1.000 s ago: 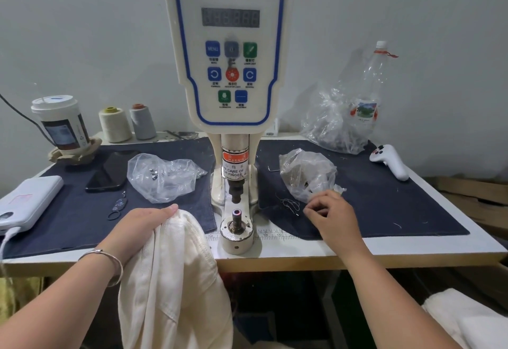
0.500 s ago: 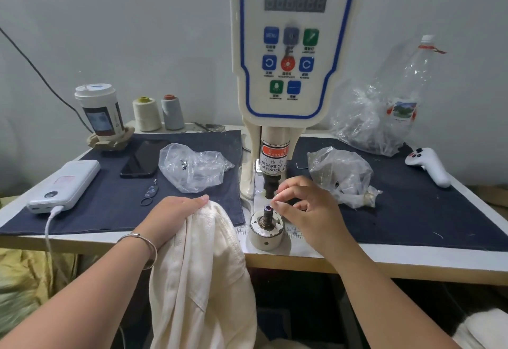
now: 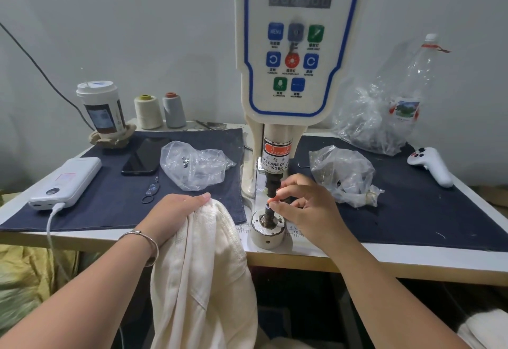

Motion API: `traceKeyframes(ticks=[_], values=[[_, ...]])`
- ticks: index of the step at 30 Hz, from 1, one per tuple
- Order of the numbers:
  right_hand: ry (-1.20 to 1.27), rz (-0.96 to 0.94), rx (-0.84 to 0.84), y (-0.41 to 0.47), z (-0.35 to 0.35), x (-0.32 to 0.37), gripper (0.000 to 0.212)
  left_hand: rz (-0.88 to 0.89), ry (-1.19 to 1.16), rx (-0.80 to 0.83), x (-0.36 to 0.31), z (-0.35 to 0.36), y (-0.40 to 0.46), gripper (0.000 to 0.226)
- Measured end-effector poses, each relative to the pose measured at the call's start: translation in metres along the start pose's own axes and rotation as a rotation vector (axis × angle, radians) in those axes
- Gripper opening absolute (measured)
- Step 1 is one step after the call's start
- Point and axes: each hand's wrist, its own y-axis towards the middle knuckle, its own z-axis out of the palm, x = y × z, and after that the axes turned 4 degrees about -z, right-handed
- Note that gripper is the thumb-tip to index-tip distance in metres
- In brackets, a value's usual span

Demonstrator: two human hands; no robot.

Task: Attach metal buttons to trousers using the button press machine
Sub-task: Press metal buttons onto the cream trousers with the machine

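The white button press machine [image 3: 297, 46] stands at the middle of the table, its round lower die [image 3: 268, 229] at the front edge. My right hand [image 3: 305, 205] is at the die post, thumb and forefinger pinched together at the post's top; whatever small part they hold is hidden by the fingertips. My left hand [image 3: 176, 211] grips the cream trousers [image 3: 203, 280], which hang over the table's front edge just left of the die. Two clear plastic bags lie on the dark cloth, one on the left [image 3: 195, 165] with a few metal buttons, one on the right [image 3: 343, 175].
On the left are a white power bank [image 3: 66, 182] with cable, a black phone [image 3: 144, 156], a paper cup [image 3: 100, 109] and two thread cones [image 3: 159, 111]. A crumpled bag with a plastic bottle [image 3: 404, 101] and a white controller [image 3: 431, 165] sit right.
My right hand left the right bag, came to the lower die and now pinches at the top of its post. The view shifted left and closer. My left hand stayed on the trousers.
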Motion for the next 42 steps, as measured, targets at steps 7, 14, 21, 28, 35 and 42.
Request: traceKeyframes(ticks=[7, 14, 21, 28, 35, 42], values=[[-0.032, -0.053, -0.037, -0.003, 0.0, -0.003, 0.004, 0.001, 0.016, -0.006, 0.001, -0.001, 0.001, 0.034], [-0.025, -0.115, -0.307, -0.046, -0.012, 0.015, 0.021, 0.002, -0.007, 0.088, -0.009, -0.009, -0.022, 0.049], [0.144, -0.008, 0.123, -0.07, -0.01, 0.061, 0.027, 0.069, -0.154, 0.719, -0.038, -0.014, -0.092, 0.062], [0.412, 0.152, 0.682, -0.066, -0.024, 0.055, 0.04, 0.188, -0.222, 1.035, -0.066, -0.018, -0.12, 0.05], [0.857, 0.376, 0.651, -0.054, -0.045, 0.03, 0.048, 0.103, -0.152, 0.929, -0.047, -0.005, -0.1, 0.049], [0.929, 0.767, 0.311, -0.031, -0.046, 0.021, 0.05, -0.11, -0.229, 0.669, -0.043, 0.009, -0.068, 0.059]])
